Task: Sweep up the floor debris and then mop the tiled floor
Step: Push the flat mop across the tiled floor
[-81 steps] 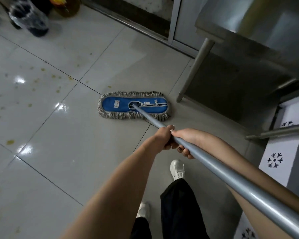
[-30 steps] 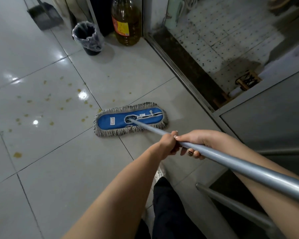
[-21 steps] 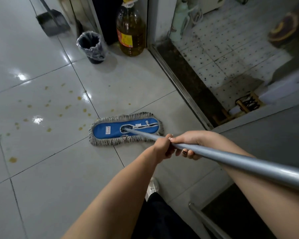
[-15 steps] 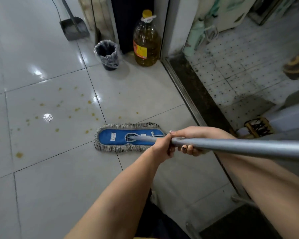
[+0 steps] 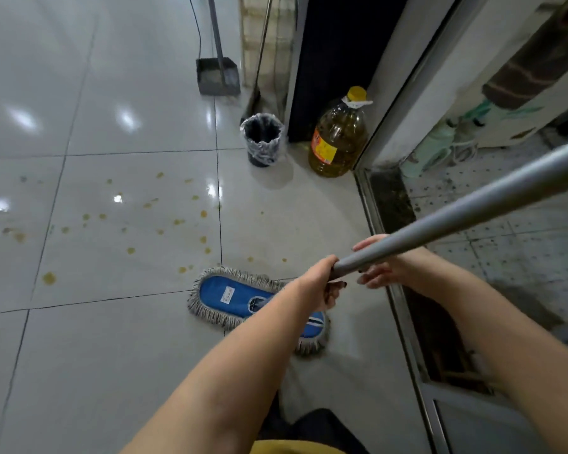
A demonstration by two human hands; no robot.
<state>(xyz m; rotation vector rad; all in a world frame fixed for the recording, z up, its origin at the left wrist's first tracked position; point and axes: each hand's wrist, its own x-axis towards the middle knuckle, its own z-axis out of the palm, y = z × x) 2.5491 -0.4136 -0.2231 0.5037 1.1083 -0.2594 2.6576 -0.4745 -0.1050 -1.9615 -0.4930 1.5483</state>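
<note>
The flat mop head [image 5: 230, 294], blue with a grey fringe, lies on the glossy tiled floor [image 5: 112, 371] just short of the yellowish spots [image 5: 131, 250]. The left hand [image 5: 320, 283] has its fingers curled tight round the grey metal handle [image 5: 456, 214]. The right hand [image 5: 387, 267], just behind it, has its thumb over the handle and fingers that seem only loosely wrapped beneath, though blur leaves that unsure. The handle looks light, stiff and smooth enough to slip, and the fringe soft, so one firm low grip for steering plus a second hold higher up should suit.
</note>
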